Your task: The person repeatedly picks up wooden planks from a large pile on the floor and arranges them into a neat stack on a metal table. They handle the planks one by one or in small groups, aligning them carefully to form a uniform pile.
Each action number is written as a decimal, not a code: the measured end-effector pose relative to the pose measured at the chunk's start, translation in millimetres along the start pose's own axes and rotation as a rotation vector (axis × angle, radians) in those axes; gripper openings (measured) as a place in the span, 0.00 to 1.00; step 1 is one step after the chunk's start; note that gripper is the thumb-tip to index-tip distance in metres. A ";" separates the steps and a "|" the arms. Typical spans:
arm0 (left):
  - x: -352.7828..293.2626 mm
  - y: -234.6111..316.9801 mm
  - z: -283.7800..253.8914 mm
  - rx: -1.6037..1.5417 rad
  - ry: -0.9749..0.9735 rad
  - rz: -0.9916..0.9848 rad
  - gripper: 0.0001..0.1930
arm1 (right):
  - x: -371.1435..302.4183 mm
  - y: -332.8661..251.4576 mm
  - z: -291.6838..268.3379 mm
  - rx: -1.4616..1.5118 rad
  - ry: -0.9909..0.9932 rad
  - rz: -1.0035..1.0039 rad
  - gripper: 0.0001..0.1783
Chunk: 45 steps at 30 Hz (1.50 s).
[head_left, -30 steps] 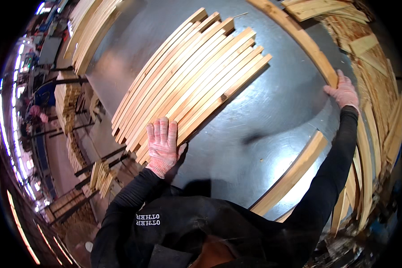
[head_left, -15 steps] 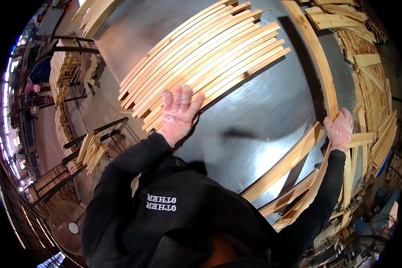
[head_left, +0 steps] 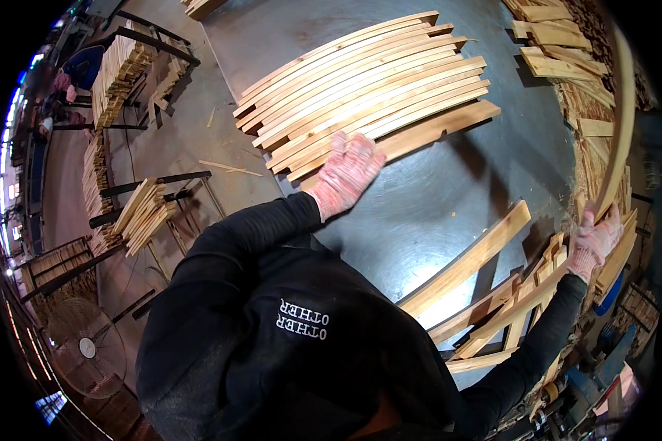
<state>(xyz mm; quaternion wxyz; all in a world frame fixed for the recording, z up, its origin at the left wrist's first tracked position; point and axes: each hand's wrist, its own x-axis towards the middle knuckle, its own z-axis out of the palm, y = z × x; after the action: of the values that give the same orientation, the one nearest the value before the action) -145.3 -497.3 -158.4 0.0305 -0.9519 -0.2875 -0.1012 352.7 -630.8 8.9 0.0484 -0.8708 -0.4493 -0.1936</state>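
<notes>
Several long, pale wooden strips (head_left: 360, 81) lie side by side in a row on a grey metal tabletop (head_left: 426, 198). My left hand (head_left: 348, 174), in a white and red knit glove, curls its fingers over the nearest strip (head_left: 445, 131) of that row. This strip shows its broad face and lies slightly apart at its right end. At the right, my gloved right hand (head_left: 594, 239) is closed round a long wooden strip (head_left: 619, 125), raised and running far beyond the hand and back toward my forearm.
Loose boards (head_left: 471, 257) lie on the tabletop at the near right. Scrap pieces (head_left: 559, 62) rest along the right side, by a rough chipboard surface (head_left: 577, 110). Left of the table are stacked strips on racks (head_left: 143, 217) and a standing fan (head_left: 88, 345).
My right hand has moved right and lifted its strip outward. My left hand has gone from lying flat on the row to curling over the nearest strip, which now shows its broad face.
</notes>
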 end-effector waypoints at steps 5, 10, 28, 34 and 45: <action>5.3 -33.1 2.0 0.036 -0.107 -0.262 0.39 | 56.3 -3.2 0.4 0.188 -0.188 0.061 0.29; 13.7 -29.8 2.1 0.065 -0.176 -0.260 0.45 | 79.2 -36.0 -21.7 1.873 -0.468 0.403 0.31; -127.2 -87.4 -3.9 -0.618 0.346 -1.276 0.42 | -221.6 -331.9 33.8 0.833 -0.599 0.222 0.29; -129.0 -61.0 23.7 -1.332 0.180 -1.893 0.41 | -100.8 -372.2 83.0 1.442 -1.132 0.810 0.24; -67.7 -25.7 -98.6 -0.816 -0.494 -0.641 0.17 | -156.7 -305.7 146.6 1.312 -1.068 0.761 0.16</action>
<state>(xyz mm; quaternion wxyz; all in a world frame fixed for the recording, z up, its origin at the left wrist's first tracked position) -231.9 -524.0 -76.2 -0.4394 -0.7475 -0.4979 0.0171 69.1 -531.8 -213.1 0.3784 -0.7315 -0.1156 0.5553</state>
